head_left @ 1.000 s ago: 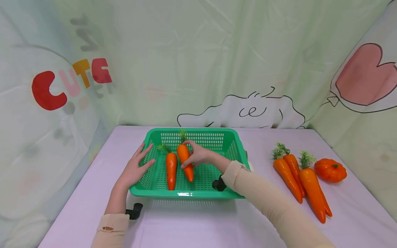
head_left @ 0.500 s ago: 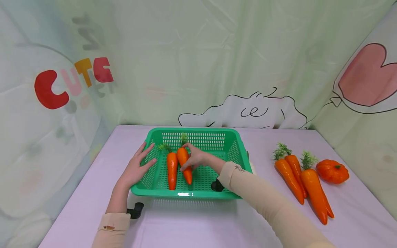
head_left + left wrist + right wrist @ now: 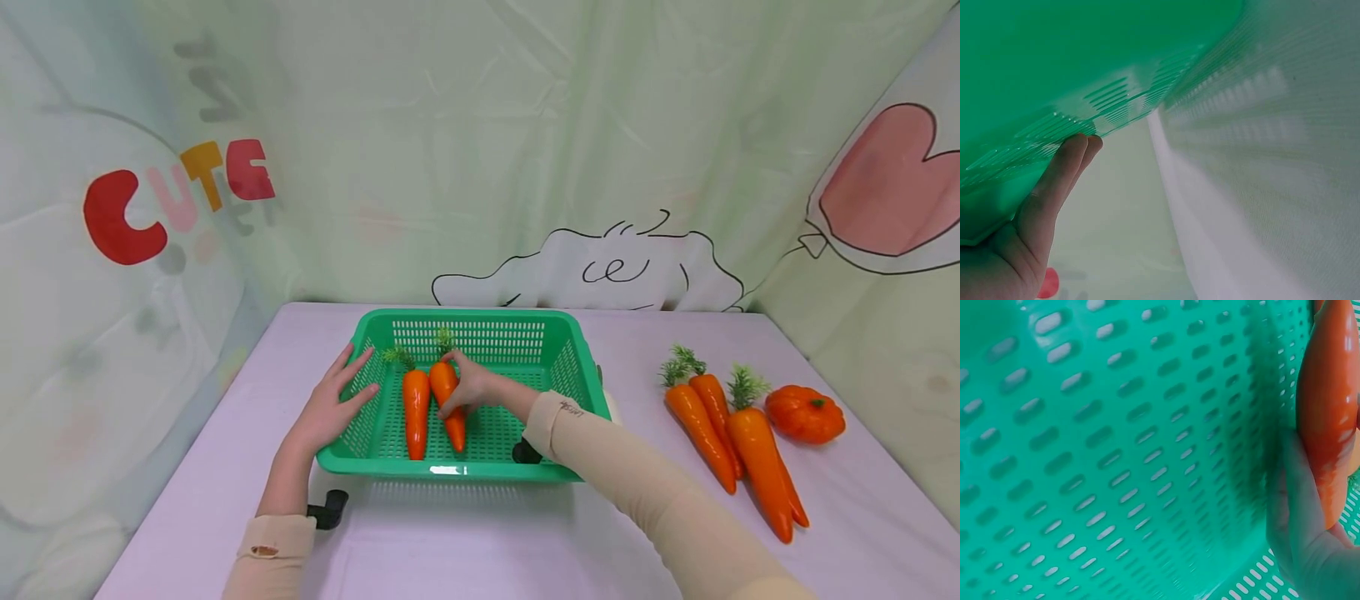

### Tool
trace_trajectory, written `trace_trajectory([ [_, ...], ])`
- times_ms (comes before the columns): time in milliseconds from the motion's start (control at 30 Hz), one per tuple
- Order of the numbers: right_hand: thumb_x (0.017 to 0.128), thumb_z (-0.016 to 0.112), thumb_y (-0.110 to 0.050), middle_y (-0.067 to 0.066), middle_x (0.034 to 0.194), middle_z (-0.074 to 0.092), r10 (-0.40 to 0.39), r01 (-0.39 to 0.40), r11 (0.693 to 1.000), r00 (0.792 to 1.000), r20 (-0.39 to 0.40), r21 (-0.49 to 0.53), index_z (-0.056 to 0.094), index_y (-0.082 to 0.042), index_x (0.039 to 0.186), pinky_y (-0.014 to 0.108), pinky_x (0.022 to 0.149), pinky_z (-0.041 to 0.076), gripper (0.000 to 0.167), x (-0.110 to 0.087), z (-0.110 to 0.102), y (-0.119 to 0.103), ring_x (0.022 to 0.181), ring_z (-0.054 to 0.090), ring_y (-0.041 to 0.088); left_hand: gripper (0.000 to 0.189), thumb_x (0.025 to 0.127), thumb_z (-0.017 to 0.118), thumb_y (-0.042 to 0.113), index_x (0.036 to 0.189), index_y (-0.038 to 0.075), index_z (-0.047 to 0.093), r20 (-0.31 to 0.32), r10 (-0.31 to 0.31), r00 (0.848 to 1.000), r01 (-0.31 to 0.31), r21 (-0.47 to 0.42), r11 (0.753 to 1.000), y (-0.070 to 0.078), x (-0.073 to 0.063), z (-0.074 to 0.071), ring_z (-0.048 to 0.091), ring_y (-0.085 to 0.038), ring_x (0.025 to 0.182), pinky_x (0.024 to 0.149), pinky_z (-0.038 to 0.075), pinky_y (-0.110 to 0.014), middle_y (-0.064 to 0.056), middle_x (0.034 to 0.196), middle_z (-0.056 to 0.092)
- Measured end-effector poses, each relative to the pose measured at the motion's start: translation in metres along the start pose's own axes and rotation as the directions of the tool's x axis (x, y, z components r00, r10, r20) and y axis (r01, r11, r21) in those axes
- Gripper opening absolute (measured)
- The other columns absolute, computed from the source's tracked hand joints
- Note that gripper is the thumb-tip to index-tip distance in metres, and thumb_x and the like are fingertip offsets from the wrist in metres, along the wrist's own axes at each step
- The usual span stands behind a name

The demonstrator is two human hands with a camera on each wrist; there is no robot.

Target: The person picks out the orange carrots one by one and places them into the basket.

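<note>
In the head view my right hand [image 3: 474, 385] pinches an orange carrot [image 3: 444, 385] inside a green plastic basket [image 3: 480, 472]. The carrot's green leafy top points to the far wall, its tip toward me. Seen from the right wrist, the fingers [image 3: 1300, 494] lie along the side of the carrot [image 3: 1330, 394], close over the slotted floor. A second carrot [image 3: 416, 412] lies to its left in the basket. My left hand [image 3: 326, 410] rests on the left rim with straight, spread fingers; in the left wrist view, fingers [image 3: 1066, 165] touch the basket's outer wall [image 3: 1116, 103].
Right of the basket, several carrots [image 3: 757, 454] lie in a group on the pale tablecloth [image 3: 465, 542]. Beside them sits an orange pumpkin [image 3: 806, 414]. Something whitish is partly hidden behind the basket's right side. A printed curtain [image 3: 480, 167] hangs behind the table.
My right hand has lowered the carrot slightly toward the near side and closer to the second carrot. The left hand has stayed at the rim.
</note>
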State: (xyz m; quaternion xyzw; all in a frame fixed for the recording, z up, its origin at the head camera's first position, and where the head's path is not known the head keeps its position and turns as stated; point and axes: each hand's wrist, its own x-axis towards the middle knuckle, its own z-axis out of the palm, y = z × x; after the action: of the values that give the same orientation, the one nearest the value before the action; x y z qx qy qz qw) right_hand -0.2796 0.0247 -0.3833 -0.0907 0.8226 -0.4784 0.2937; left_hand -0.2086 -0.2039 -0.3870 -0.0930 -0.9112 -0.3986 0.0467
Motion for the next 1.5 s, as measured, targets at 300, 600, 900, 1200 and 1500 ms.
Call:
trace_trajectory([
  [300, 0.065, 0.077, 0.007, 0.016, 0.114, 0.044, -0.011, 0.011, 0.999, 1.0, 0.002, -0.04, 0.029, -0.014, 0.135, 0.04, 0.064, 0.054, 0.087, -0.001, 0.0, 0.003, 0.094, 0.052, 0.029, 0.06, 0.092, 0.052, 0.039, 0.145, 0.02, 0.03, 0.008, -0.003, 1.0, 0.003, 0.009, 1.0, -0.002, 0.001, 0.002, 0.012, -0.04, 0.135, 0.098, 0.02, -0.065, -0.011, 0.153, 0.008],
  [600, 0.066, 0.075, 0.009, 0.018, 0.112, 0.045, 0.015, -0.016, 1.0, 1.0, 0.022, 0.019, 0.027, -0.013, 0.137, 0.043, 0.065, 0.054, 0.088, 0.001, -0.001, 0.002, 0.082, 0.06, 0.032, 0.059, 0.092, 0.052, 0.037, 0.144, 0.019, 0.031, 0.005, 0.001, 1.0, -0.001, 0.003, 1.0, 0.0, 0.001, 0.0, 0.012, -0.04, 0.135, 0.098, 0.02, -0.066, -0.012, 0.152, 0.009],
  [900, 0.072, 0.073, 0.005, 0.025, 0.121, 0.041, -0.014, 0.015, 0.998, 1.0, -0.019, 0.062, 0.026, -0.012, 0.14, 0.048, 0.074, 0.052, 0.084, -0.001, -0.006, 0.001, 0.093, 0.057, 0.033, 0.06, 0.092, 0.052, 0.039, 0.144, 0.019, 0.031, 0.006, 0.001, 1.0, -0.001, 0.006, 1.0, 0.001, 0.001, 0.0, 0.013, -0.041, 0.135, 0.098, 0.02, -0.066, -0.012, 0.152, 0.009],
  [1200, 0.071, 0.076, -0.001, 0.024, 0.126, 0.037, -0.008, 0.011, 0.999, 0.998, -0.06, 0.042, 0.03, -0.012, 0.139, 0.048, 0.079, 0.05, 0.083, -0.006, -0.01, -0.009, 0.099, 0.053, 0.032, 0.061, 0.091, 0.052, 0.041, 0.144, 0.018, 0.031, -0.001, 0.004, 1.0, -0.004, -0.006, 1.0, 0.0, -0.001, 0.0, 0.013, -0.04, 0.135, 0.097, 0.021, -0.066, -0.011, 0.152, 0.009],
  [1500, 0.072, 0.075, -0.002, 0.025, 0.13, 0.034, -0.027, 0.03, 0.997, 0.999, -0.046, 0.069, 0.029, -0.011, 0.14, 0.05, 0.082, 0.048, 0.082, -0.018, -0.013, -0.016, 0.105, 0.051, 0.034, 0.063, 0.09, 0.052, 0.046, 0.144, 0.021, 0.032, -0.011, 0.022, 1.0, -0.022, -0.013, 1.0, -0.001, -0.001, 0.001, 0.014, -0.042, 0.134, 0.096, 0.022, -0.066, -0.012, 0.152, 0.01],
])
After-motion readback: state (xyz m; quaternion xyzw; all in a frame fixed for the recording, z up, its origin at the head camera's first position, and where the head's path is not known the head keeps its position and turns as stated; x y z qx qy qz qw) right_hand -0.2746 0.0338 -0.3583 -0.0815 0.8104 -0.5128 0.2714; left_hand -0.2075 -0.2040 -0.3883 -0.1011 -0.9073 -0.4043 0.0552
